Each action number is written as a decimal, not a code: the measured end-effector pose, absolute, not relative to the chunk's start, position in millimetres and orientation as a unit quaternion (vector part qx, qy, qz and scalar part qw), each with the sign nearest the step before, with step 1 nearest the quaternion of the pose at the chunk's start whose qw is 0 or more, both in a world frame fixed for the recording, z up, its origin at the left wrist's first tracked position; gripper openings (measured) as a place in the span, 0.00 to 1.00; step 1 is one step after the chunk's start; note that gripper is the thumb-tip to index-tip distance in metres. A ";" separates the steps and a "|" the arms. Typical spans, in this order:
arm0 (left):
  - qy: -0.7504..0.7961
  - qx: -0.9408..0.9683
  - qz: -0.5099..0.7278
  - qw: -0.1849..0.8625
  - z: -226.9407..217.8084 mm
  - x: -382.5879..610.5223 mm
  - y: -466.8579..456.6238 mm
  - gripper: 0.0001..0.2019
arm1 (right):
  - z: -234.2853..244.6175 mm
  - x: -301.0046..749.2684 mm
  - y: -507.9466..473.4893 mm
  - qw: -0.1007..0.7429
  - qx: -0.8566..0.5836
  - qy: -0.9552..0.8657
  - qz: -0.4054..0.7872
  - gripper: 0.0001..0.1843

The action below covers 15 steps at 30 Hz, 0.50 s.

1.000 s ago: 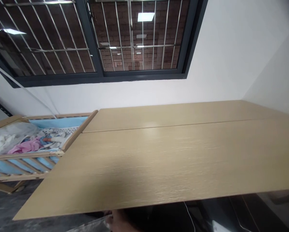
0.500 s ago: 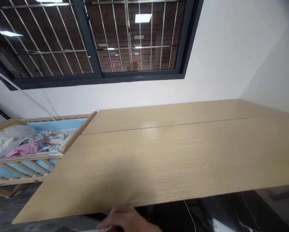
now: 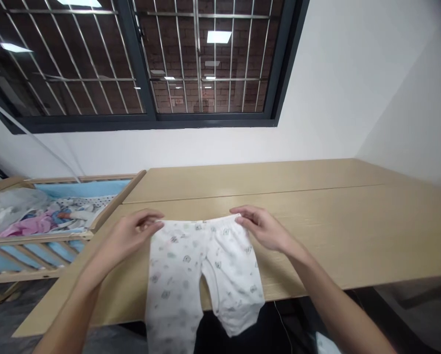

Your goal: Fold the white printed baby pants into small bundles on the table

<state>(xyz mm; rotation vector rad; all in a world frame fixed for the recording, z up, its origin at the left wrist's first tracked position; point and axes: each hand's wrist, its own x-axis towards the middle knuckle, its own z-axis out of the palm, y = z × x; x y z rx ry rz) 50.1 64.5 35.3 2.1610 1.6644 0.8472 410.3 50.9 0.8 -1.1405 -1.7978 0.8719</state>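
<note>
A pair of small white baby trousers [image 3: 198, 268] with a faint printed pattern lies on the light wooden table [image 3: 353, 231], waistband away from me and both legs hanging over the near edge. My left hand [image 3: 132, 235] pinches the left corner of the waistband. My right hand [image 3: 261, 227] grips the right corner, fingers curled over the cloth.
A wooden baby cot [image 3: 50, 216] with blue lining and a heap of clothes [image 3: 36, 219] stands against the table's left end. A barred window [image 3: 139, 59] and a white wall are behind. A white cable [image 3: 284, 324] hangs under the near edge.
Both hands have come up from below the table's edge and spread the baby trousers on the table, which was bare before. The camera tilted slightly down.
</note>
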 end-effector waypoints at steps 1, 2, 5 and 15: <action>0.568 0.759 0.287 0.141 30.9 61.2 79.9 0.21 | -1.2 415.6 64.1 0.396 -0.467 -0.714 0.340 0.17; 0.560 0.769 0.275 0.140 25.2 70.5 95.1 0.19 | -4.4 419.7 77.9 0.383 -0.480 -0.713 0.338 0.16; 0.549 0.792 0.232 0.131 5.0 89.1 138.9 0.14 | -18.0 425.0 120.8 0.349 -0.508 -0.715 0.330 0.12; 0.616 0.769 0.135 0.106 -48.8 126.5 242.5 0.15 | -76.7 407.7 237.2 0.258 -0.626 -0.700 0.227 0.10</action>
